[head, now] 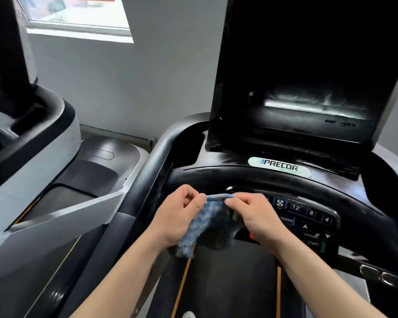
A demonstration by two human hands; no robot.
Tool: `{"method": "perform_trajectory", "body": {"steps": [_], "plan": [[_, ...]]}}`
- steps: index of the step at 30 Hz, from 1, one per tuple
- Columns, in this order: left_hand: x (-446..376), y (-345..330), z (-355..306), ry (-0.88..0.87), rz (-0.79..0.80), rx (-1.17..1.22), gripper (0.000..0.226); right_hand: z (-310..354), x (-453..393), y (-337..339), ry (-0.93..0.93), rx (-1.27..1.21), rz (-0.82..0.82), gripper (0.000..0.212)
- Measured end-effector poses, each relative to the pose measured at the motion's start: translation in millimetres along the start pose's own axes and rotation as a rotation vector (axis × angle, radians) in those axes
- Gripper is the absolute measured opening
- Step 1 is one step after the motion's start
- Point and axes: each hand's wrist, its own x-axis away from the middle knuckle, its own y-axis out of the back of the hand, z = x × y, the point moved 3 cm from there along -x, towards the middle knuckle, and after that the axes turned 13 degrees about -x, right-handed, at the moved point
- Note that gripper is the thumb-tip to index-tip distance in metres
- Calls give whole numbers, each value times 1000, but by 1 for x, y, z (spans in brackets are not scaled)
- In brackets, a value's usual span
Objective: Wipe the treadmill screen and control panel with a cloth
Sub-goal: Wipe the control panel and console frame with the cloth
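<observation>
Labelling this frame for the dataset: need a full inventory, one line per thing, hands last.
cloth: 1, blue, held in front of the control panel's left end
screen: 1, black, smeared near its lower edge, upright above the console
control panel: 1, black with blue-lit keys, below the logo
PRECOR badge: 1, white, under the screen
START button: 1, dark with white lettering, lower right of panel
neighbouring machine: 1, grey and black, at left
window: 1, bright, top left
left hand: 1, pinches the cloth's top edge
right hand: 1, pinches the cloth's top edge
</observation>
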Motion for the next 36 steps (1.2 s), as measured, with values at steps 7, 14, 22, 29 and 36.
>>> {"method": "perform_trajectory", "body": {"steps": [7,14,22,29,36], "plan": [[2,69,40,-1,184,-396,15,7,-18,-32,68,358,201,9],[-32,-4,107,-360,-207,-1040,44,0,-50,-42,544,884,-176,29],[-41,-84,127,-521,-123,-1173,46,-49,-58,-4,386,1365,-69,56],[-37,-40,164,-480,-229,-1102,39,-68,-67,-3,400,1406,-109,59],[-39,-94,120,-387,-316,-1048,33,-72,-68,-3,398,1410,-138,58]]}}
